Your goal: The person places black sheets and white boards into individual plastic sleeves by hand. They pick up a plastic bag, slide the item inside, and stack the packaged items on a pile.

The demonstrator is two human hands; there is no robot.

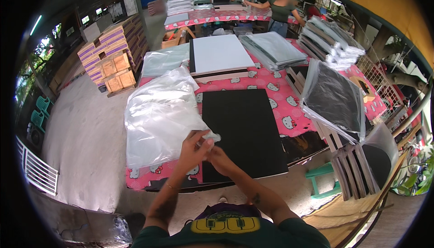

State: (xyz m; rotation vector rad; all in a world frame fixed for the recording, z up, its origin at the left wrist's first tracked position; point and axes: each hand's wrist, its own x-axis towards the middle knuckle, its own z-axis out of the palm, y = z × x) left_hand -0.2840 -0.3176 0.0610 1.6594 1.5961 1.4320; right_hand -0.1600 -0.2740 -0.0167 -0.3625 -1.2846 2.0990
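Observation:
A stack of clear plastic bags lies on the left part of the table, shiny and wrinkled. Its near right corner rises into my hands. My left hand is closed on that corner, thumb against fingers. Right beside it my right hand is closed too, its fingers pinching the same bit of plastic and partly hidden by the left. Both are over the left edge of a flat black board, which lies squarely in front of me near the table's front edge.
A pink patterned cloth covers the table. Behind the black board lies a stack of white-topped boards, with bagged sheets beside it. Bagged black boards lean at right. Cartons are stacked at left. A person stands at a farther table.

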